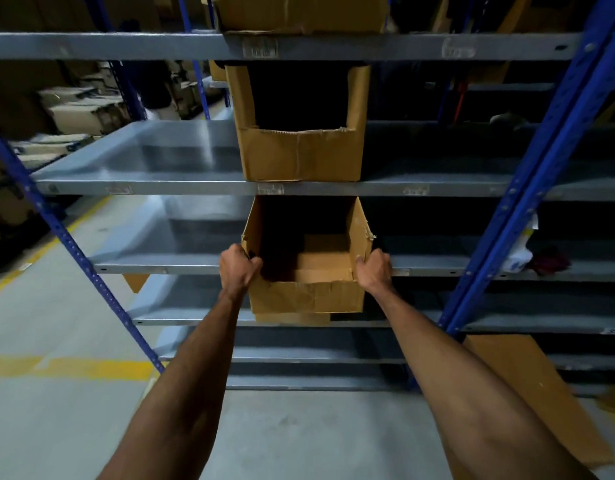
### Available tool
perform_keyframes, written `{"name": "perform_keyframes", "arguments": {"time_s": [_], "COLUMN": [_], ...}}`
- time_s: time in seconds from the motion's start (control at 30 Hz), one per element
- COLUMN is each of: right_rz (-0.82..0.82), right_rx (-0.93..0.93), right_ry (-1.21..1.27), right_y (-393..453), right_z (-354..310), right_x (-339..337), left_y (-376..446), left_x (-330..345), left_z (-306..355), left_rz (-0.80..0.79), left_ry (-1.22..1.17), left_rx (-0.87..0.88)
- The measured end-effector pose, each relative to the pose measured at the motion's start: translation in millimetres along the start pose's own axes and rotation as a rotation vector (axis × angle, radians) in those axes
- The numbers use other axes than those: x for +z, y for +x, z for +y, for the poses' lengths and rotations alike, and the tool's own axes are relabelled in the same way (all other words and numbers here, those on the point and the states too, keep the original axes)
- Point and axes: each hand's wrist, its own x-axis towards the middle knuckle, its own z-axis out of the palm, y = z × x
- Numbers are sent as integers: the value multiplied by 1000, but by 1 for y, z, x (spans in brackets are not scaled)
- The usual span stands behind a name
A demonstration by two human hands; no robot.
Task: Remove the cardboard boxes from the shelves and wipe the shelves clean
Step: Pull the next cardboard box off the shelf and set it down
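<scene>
Head view. Both hands are gripping an open-topped cardboard box (307, 268) that is sitting partly out over the front edge of a grey metal shelf (153, 268). The left hand (237, 268) is closing over the box's left wall, fingers curled over the top rim. The right hand (374, 271) is clasping the right wall in the same way, fingers wrapped round the front corner. The box is lying directly between the two hands, its near face hanging below the shelf edge and its inside showing loose bottom flaps.

One level up, a second box (300, 154) with a cut-down front is standing on the shelf above (143, 187), flush with its front lip. A third box (302, 12) is resting on the top shelf (108, 46). Blue perforated uprights (527, 188) are framing the rack at both sides. A dark red cloth (550, 261) is lying on the shelf well to the right of the right hand, beside a white label. A flat sheet of cardboard (531, 386) is leaning at the rack's lower right, above the grey floor (56, 323) with yellow lines.
</scene>
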Motion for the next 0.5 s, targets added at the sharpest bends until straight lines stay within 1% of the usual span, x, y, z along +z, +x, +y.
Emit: {"name": "perform_keyframes", "arguments": {"time_s": [0.17,0.33,0.5], "right_rz": [-28,-46,-10], "right_rx": [4,15,14], "right_ry": [-22,-36,-32], "right_y": [47,90,121], "right_z": [0,-16,-25], "right_x": [26,40,56], "left_y": [42,87,120], "left_x": [27,44,58], "left_z": [4,8,10], "left_rz": [-19,-15,-20], "left_ry": [21,17,16], "left_rx": [-34,-47,-26]}}
